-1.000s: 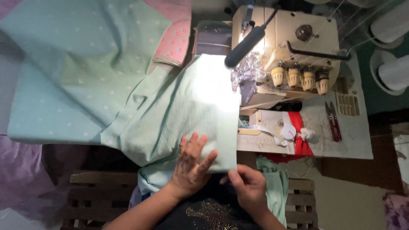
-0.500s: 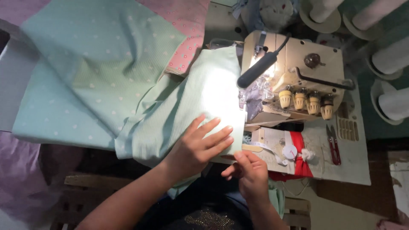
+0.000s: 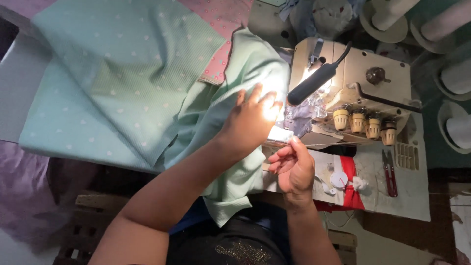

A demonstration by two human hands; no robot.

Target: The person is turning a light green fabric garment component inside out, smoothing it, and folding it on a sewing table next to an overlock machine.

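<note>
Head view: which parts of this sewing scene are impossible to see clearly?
- Needle area of the sewing machine: head view, washed out by lamp glare and blocked by the black lamp arm.
- Fabric edge under the left hand: covered by the hand and glare.
- What the right hand pinches: too small to tell.
- Thread cones: cut off by the right edge.

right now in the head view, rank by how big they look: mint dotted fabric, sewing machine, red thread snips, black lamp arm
1. mint dotted fabric
2. sewing machine
3. black lamp arm
4. red thread snips

The lamp arm sits nearer the camera, so its lead over the snips is unsure.
</note>
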